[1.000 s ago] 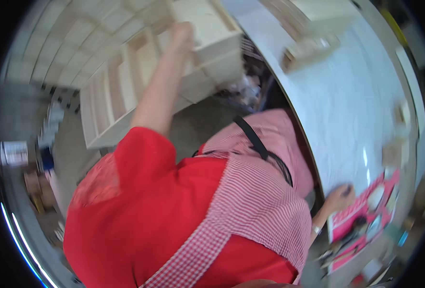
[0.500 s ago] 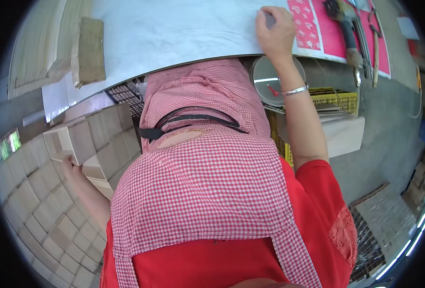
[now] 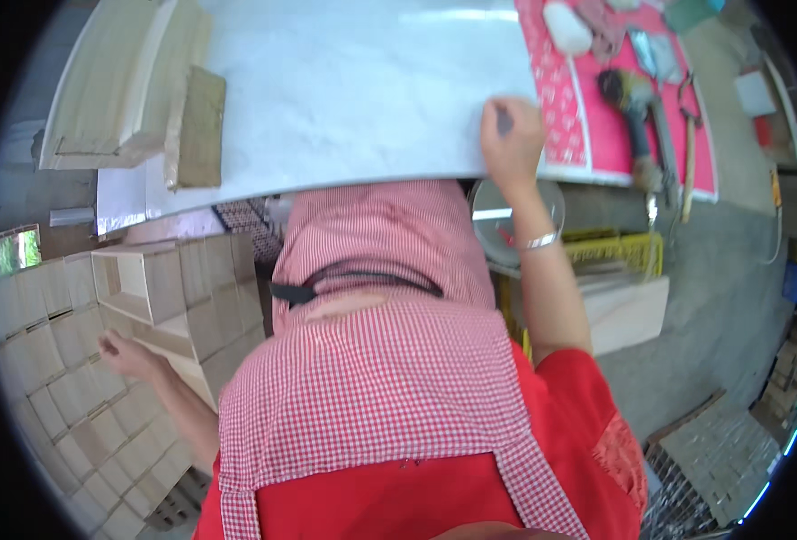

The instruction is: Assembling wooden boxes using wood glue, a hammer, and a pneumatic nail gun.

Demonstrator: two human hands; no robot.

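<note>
Wooden boxes (image 3: 160,432) fill the lower left in a tall bank, and we see them piled close against one another beside the worktable (image 3: 353,99). We think a knock from a passing forearm could shift an upper box, since we cannot see what steadies them. On the table's left, a thick stack of pale boards (image 3: 97,108) stands near the front edge; a bump there might slide the top layers. At the top of the bank, an open box (image 3: 124,283) shows its hollow side, and its thin rim could chip or scrape fingers if caught carelessly. Over to the right, a pink mat (image 3: 607,148) carries a power tool (image 3: 637,117) and a hammer (image 3: 690,171), whose wooden handle juts past the table edge; a hip or sleeve brushing it could tip it to the floor. Just beside the boards, a brown block (image 3: 202,135) lies close to the edge as well. Our left hand (image 3: 126,353) is in front of the bank, fingers curled; we cannot tell whether it touches or grips anything. Our right hand (image 3: 515,144) rests over the table, closed around a small dark thing (image 3: 504,121), which a loosened pinch could drop.
</note>
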